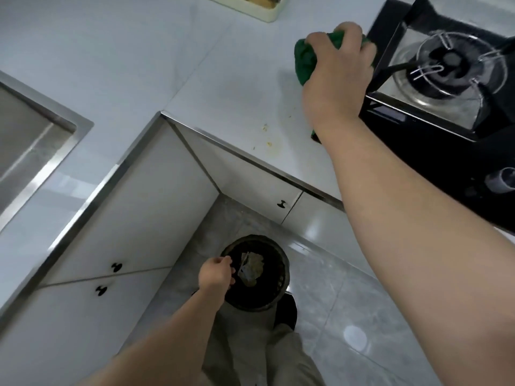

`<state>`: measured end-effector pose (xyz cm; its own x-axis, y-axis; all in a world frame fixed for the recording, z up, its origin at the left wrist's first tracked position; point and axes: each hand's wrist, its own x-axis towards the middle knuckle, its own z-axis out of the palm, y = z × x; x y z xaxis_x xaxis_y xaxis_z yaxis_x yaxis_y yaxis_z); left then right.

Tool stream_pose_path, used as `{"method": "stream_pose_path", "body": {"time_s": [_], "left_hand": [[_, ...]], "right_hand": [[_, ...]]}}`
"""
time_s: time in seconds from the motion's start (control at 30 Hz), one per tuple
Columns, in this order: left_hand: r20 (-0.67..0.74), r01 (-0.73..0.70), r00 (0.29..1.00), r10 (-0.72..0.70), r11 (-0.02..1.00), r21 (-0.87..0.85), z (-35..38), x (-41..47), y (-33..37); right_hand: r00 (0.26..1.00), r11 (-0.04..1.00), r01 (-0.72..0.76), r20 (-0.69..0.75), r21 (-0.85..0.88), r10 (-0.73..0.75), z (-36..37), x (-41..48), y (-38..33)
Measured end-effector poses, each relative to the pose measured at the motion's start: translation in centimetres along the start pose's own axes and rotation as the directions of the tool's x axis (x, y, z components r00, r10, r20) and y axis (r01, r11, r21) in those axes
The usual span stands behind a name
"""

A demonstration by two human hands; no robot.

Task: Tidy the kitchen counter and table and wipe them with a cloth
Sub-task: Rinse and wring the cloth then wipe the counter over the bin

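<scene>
Green cloth (305, 60) mostly hidden under right hand (338, 69).

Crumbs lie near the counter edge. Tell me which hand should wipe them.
Right. The right hand grips the green cloth on the counter near the crumbs; the left hand is down at the bin.

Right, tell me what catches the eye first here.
The right hand grips a bunched green cloth on the white counter beside the black gas stove. Lower down, the left hand hangs over a black waste bin on the floor, and yellowish crumbs dot the counter near its front edge.
</scene>
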<state>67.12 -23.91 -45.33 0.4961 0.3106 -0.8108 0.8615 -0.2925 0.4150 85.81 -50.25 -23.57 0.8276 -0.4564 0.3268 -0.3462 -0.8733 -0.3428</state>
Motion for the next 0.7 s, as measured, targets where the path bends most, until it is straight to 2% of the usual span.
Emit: {"method": "stream_pose_path", "body": {"time_s": [0.23, 0.37, 0.53, 0.7], "left_hand": [[0.03, -0.016, 0.999, 0.014, 0.999, 0.044, -1.1, -3.5, -0.1], [0.032, -0.006, 0.999, 0.004, 0.997, 0.081, -2.6, -2.9, -2.0], [0.033, 0.057, 0.997, -0.064, 0.98, 0.19, -4.0, 0.3, -6.5], [0.08, 0.097, 0.988, -0.13, 0.94, 0.328, -1.8, 8.5, -13.3]], "right_hand": [[0.979, 0.976, 0.17, -0.138, 0.136, -0.151, -5.7, -5.8, -5.5], [0.961, 0.933, 0.268, -0.138, 0.239, -0.24, -7.2, -11.9, -8.7], [0.967, 0.911, 0.248, -0.026, 0.328, -0.253, -4.0, -19.2, -9.7], [0.941, 0.93, 0.209, 0.198, 0.301, -0.276, 4.0, -25.7, -7.4]]}}
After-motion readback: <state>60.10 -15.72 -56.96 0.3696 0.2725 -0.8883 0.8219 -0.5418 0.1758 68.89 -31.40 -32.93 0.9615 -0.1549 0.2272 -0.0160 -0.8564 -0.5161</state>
